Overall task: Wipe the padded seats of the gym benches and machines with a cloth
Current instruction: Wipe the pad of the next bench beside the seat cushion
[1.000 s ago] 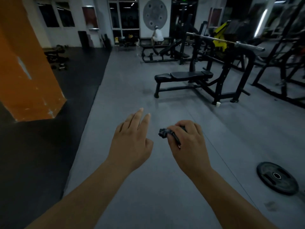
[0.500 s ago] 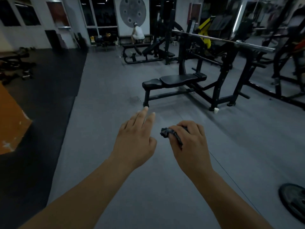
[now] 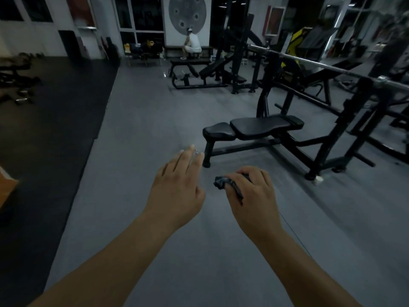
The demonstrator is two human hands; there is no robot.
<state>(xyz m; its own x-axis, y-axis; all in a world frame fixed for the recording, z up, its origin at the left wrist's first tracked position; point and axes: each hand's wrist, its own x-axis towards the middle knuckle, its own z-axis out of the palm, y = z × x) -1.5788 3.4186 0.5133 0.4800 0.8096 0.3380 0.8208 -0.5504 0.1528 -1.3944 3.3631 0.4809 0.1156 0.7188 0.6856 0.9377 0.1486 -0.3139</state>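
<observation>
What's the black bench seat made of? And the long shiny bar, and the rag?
Bench seat: probably smooth black vinyl or leather over padding; rounded edges, faint sheen. Barbell: metal, likely polished steel; silvery glint. Cloth in the right hand: soft dark fabric, bunched and wrinkled.

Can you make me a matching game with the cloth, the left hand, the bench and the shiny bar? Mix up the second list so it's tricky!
Things
1. cloth
2. left hand
3. bench
4. bar

Where or how
A. lies across the rack
B. bunched up in the right hand
C. fingers straight, holding nothing
D. black and padded, stands on the grey floor

Pairs: 1-B, 2-C, 3-D, 4-A
</observation>
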